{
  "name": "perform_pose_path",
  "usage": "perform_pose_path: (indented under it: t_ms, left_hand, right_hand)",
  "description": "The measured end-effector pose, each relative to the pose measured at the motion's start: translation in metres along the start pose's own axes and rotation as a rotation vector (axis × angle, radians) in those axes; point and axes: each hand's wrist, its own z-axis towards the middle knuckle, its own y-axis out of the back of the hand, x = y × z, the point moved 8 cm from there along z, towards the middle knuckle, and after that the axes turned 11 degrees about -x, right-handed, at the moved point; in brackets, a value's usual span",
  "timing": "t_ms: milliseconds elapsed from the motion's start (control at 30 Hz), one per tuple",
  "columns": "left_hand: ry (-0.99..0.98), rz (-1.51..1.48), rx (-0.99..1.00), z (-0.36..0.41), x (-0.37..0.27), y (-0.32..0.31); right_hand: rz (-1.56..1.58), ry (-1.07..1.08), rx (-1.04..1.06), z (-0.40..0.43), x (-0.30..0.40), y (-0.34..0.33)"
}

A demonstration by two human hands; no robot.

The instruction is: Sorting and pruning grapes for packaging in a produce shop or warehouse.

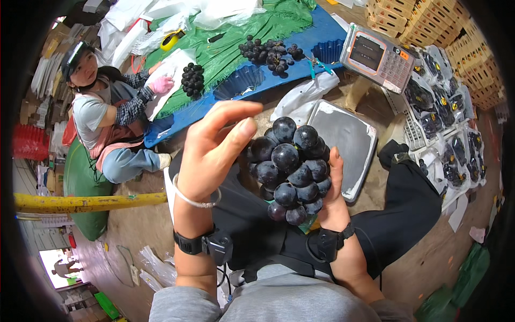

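A large bunch of dark grapes (289, 169) rests in my right hand (337, 193), whose palm and fingers are partly hidden behind it. My left hand (217, 149) is raised at the upper left of the bunch, thumb and index finger slightly apart, with nothing seen between them. Beyond, loose bunches of dark grapes (267, 54) lie on the blue table edge and green cloth, beside teal-handled snips (319, 66). A flat grey scale platform (342, 149) lies to the right of my bunch, and its keypad display unit (377, 58) stands behind it.
A co-worker (116, 108) in pink gloves sits at the left by another grape bunch (193, 79). A yellow pipe (92, 202) reaches in from the left. Bagged grapes in white crates (416, 131) and stacked yellow cartons (426, 22) stand at the right. A tape dispenser (172, 39) lies on the cloth.
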Motion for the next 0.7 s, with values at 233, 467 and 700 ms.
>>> perform_pose_path:
  t_ms: [233,467,700]
  left_hand:
    - [-0.207,0.253,-0.026,-0.025,-0.008,-0.006]
    - [-0.255,0.341,-0.050,-0.028,-0.017,-0.004]
    - [0.074,-0.084,-0.124,-0.056,0.046,-0.013]
  right_hand:
    - [-0.047,0.104,0.055,0.001,0.012,-0.006]
    - [-0.161,0.125,-0.175,-0.001,0.008,0.011]
    - [-0.031,0.180,0.066,-0.002,0.021,-0.016]
